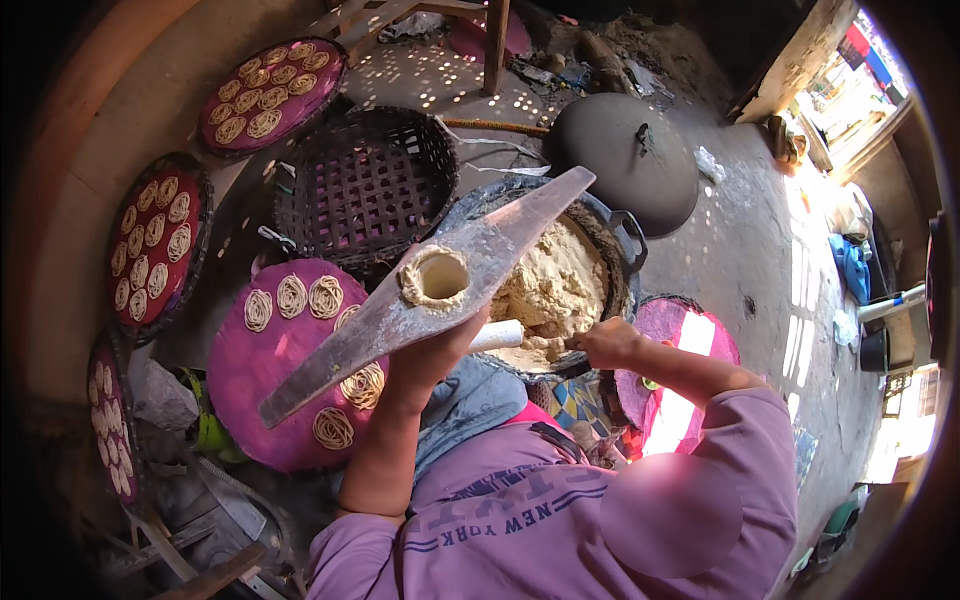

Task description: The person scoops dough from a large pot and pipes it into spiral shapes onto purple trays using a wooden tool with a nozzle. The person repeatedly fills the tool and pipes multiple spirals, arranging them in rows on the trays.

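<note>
holed board (495, 255) above dough pot (619, 270); sun-striped grey floor (745, 250) at right.

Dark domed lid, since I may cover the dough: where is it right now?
In the head view, the lid sits upper right of centre, just beyond the dough pot.

Dark domed lid (610, 165) on grey floor (735, 265), wooden post (495, 48); blue bundle (849, 268), black bucket (875, 351)

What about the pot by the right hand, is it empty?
No, pale dough lies in the pot, plainly visible beside the long bar.
</note>
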Demonstrator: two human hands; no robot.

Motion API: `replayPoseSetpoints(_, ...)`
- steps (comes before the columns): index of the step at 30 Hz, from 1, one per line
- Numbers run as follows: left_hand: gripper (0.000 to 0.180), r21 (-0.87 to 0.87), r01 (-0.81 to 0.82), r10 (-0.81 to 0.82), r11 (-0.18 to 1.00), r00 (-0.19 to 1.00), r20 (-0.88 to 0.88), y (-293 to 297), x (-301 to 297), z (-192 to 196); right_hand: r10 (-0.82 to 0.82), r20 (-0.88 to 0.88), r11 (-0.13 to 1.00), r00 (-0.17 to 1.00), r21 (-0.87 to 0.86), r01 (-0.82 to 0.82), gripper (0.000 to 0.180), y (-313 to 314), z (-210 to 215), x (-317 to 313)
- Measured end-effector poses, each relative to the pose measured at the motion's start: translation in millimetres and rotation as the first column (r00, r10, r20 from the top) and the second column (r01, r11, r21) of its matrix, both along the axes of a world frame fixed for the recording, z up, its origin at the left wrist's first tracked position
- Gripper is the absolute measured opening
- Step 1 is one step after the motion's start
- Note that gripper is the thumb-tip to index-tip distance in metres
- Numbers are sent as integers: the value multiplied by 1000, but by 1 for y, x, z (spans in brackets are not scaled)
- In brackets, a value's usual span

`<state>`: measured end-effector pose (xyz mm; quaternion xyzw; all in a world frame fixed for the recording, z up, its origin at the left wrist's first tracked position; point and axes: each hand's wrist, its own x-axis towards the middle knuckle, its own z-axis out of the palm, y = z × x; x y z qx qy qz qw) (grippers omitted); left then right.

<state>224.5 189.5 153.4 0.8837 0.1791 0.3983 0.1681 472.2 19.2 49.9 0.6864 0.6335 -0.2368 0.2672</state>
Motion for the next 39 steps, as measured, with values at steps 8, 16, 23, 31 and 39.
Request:
replayPoseSetpoints(8, 22, -358, 144, -44, 923, 961, 275, -8, 6, 30, -38, -257, 963, 966, 247, 104, 23, -40, 8, -21)
replayPoseSetpoints(16, 34, -28, 313, -311, 949, 949, 53, 60, 34, 91, -243, -444, 898, 862, 233, 373, 37, -69, 115, 8)
replayPoseSetpoints(23, 35, 408, 393, -342, 824, 919, -196, 73, 66, 76, -331, -934, 752, 135, -174, 636, 39, -55, 217, 43)
replayPoseSetpoints(31, 14, 420, 155, -45, 894, 964, -260, 55, 90, 54, 1, 308, 331, 951, 897, -291, 22, 12, 216, -12)
replayPoseSetpoints(39, 36, 300, 21, 95, 954, 925, -368, 84, 70, 63, -57, 316, 403, 947, 875, -268, 27, -9, 221, -45)
